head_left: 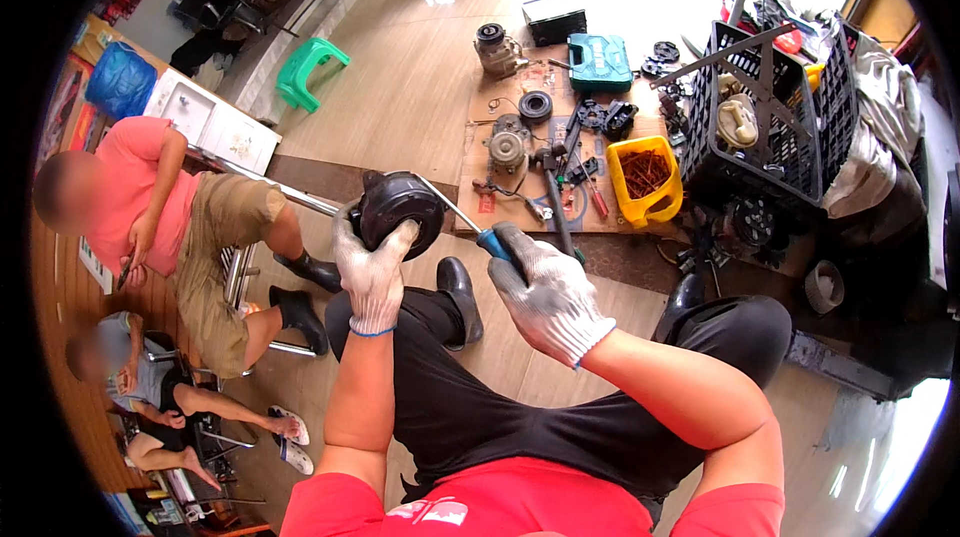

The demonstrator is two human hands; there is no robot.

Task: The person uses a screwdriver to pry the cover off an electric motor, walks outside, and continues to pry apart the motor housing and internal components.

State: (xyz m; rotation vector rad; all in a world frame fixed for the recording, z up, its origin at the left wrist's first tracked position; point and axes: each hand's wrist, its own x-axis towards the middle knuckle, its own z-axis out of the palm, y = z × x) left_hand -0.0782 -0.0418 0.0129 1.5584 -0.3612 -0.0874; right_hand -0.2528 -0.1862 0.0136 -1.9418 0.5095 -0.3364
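Observation:
Gripped in my gloved left hand (370, 282) is a round black motor-like part (402, 209), held up above my knees with the thumb over its near face. My gloved right hand (550, 295) is closed around the blue handle of a screwdriver (490, 242). The screwdriver's thin metal shaft slants up and left to the upper right rim of the black part. Whether the tip touches the part or passes behind it, I cannot tell. Both gloves are whitish knit with grey, soiled palms and fingers.
Ahead, a cardboard sheet (483, 162) carries motor parts, a hammer (553, 192), a red-handled screwdriver (597, 199), a yellow container (612, 167) of copper-coloured pieces and a teal tool case (600, 63). Black crates (768, 152) stand right. Two seated people are left, near a green stool (300, 67).

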